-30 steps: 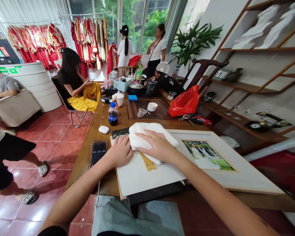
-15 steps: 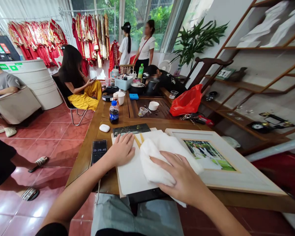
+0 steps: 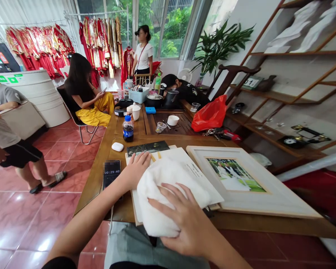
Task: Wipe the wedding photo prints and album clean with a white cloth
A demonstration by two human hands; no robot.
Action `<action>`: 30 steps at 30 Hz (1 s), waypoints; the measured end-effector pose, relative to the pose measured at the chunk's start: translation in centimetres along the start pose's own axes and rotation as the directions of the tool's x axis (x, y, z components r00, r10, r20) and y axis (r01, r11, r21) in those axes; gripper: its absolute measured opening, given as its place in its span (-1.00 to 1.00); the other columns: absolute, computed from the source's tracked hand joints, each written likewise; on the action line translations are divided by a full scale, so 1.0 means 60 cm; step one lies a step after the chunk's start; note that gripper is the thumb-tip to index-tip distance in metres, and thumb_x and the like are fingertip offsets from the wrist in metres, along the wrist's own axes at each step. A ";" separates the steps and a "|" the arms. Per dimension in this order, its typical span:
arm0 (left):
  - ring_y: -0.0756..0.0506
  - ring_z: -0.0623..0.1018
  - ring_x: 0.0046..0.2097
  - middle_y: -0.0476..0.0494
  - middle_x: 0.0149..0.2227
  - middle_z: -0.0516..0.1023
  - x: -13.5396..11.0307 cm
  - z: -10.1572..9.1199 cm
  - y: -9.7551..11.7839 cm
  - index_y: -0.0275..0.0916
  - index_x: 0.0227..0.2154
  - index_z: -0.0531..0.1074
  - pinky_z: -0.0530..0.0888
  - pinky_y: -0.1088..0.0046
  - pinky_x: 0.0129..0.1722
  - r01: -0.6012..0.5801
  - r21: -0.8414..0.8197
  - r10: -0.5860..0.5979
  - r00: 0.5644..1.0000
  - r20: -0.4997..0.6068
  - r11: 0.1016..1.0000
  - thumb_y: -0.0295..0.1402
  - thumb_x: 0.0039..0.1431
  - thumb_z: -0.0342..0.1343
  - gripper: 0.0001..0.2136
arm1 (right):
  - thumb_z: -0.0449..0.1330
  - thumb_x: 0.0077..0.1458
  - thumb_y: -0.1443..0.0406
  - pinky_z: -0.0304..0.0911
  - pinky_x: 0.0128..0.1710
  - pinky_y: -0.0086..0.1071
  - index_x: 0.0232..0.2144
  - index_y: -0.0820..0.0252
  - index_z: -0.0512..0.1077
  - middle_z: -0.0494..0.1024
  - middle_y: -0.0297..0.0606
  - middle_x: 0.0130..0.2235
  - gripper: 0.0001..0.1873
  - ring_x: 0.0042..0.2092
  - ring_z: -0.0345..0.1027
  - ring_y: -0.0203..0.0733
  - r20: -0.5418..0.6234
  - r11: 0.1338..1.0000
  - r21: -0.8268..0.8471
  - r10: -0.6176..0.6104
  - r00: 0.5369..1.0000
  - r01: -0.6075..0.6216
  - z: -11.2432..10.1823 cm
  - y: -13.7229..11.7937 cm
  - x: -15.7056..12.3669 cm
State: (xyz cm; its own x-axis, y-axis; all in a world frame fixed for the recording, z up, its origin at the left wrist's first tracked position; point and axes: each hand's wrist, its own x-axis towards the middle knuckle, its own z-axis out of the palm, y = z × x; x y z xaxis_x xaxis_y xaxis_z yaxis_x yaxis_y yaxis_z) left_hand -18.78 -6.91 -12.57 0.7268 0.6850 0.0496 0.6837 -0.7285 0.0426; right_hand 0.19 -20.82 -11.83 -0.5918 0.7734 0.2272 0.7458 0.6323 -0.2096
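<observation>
My right hand [image 3: 186, 220] lies flat, fingers spread, on a white towel [image 3: 168, 190] at the near edge of a white board [image 3: 184, 164] on the wooden table [image 3: 95, 179]. My left hand [image 3: 136, 170] presses down on the board's left side, fingers loosely bent, beside the towel. A white picture frame [image 3: 268, 198] with a photo lies just right of the board. A dark print [image 3: 148, 147] sticks out from under the board's far edge.
A phone [image 3: 112, 172] showing a timer and a white earbud case [image 3: 117, 147] lie left of the board. Further back stand a cola bottle [image 3: 128, 129], cups, pots and a red bag [image 3: 210, 114]. Several people sit or stand around. Shelves [image 3: 296, 93] line the right wall.
My right hand has dragged the towel from the board's far end toward me, to its near edge. My left hand stays on the board. A person at left has walked closer.
</observation>
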 end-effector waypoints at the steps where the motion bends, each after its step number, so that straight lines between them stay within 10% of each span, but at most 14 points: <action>1: -0.36 0.06 0.43 -0.51 0.41 0.04 0.001 0.003 -0.002 -0.42 0.38 0.00 0.02 -0.07 0.36 -0.003 0.015 0.003 1.000 -0.007 1.000 -0.15 0.40 -0.06 -0.37 | 0.34 -0.20 0.09 -0.10 0.21 0.28 0.23 -0.09 0.34 0.35 -0.01 0.25 -0.14 0.24 0.16 0.34 0.037 1.000 0.022 -0.016 0.999 0.015 -0.001 -0.008 0.005; 8: -0.26 0.08 0.42 -0.39 0.41 0.08 0.006 0.023 -0.013 -0.32 0.40 -0.02 0.03 -0.02 0.37 0.027 0.015 -0.026 0.998 -0.058 1.000 -0.26 0.44 -0.13 -0.45 | 0.37 -0.21 0.05 -0.17 0.22 0.36 0.27 -0.15 0.28 0.19 -0.03 0.37 -0.07 0.27 0.13 0.37 0.156 0.996 0.086 -0.042 0.987 0.029 -0.004 -0.030 0.021; 30: -0.32 0.13 0.41 -0.42 0.40 0.11 -0.001 -0.003 0.005 -0.37 0.36 0.06 0.04 -0.12 0.36 0.030 -0.126 -0.040 0.996 -0.077 0.992 -0.26 0.42 -0.26 -0.47 | 0.20 0.06 0.05 0.22 0.08 0.10 0.18 -0.04 0.41 0.43 -0.04 0.17 -0.38 0.15 0.31 0.24 -0.225 0.950 -0.187 0.204 0.953 -0.248 -0.005 0.110 -0.100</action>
State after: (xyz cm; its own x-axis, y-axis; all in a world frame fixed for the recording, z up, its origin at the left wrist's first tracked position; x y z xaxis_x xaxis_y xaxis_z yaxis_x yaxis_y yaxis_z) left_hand -18.62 -7.16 -12.41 0.6920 0.7111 0.1244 0.6914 -0.7024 0.1691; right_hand 8.75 -21.31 -14.27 -0.3425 0.8558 0.3877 0.9130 0.4004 -0.0774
